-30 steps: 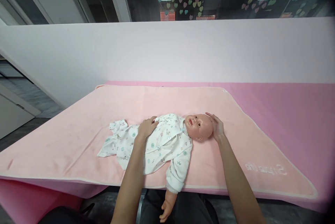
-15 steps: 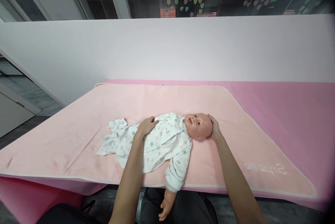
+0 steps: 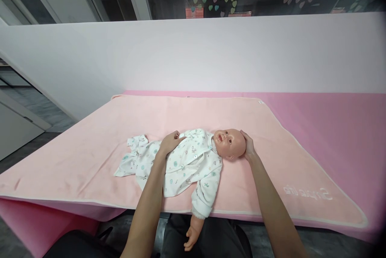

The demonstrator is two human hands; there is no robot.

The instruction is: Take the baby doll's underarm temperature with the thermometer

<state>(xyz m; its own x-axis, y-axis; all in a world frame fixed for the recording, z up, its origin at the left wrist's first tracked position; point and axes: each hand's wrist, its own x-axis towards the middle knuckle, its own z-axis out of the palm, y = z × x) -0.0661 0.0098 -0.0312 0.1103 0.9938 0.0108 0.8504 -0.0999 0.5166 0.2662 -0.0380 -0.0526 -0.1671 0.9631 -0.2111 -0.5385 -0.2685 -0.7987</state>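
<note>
A baby doll [image 3: 208, 151] in a white printed romper [image 3: 169, 161] is laid on its back on a pale pink blanket [image 3: 75, 157], near the front edge of the bench [image 3: 331, 121], its head turned toward the right end. The left hand [image 3: 170, 142] is rested flat on the doll's chest, fingers [image 3: 177, 136] spread loosely over the cloth and closed on nothing. The right hand [image 3: 247, 145] is cupped against the crown of the doll's head [image 3: 230, 144], the fingers curved around the far side of it; how firmly they are pressed cannot be told. One sleeved arm of the doll is hung over the front edge of the bench, its bare plastic hand [image 3: 189, 242] seen below the edge. The empty legs of the romper are spread flat toward the left end. The blanket is laid over a deeper pink cover, and pale lettering [image 3: 307, 192] is seen near its front right corner. No container is seen on the bench
</note>
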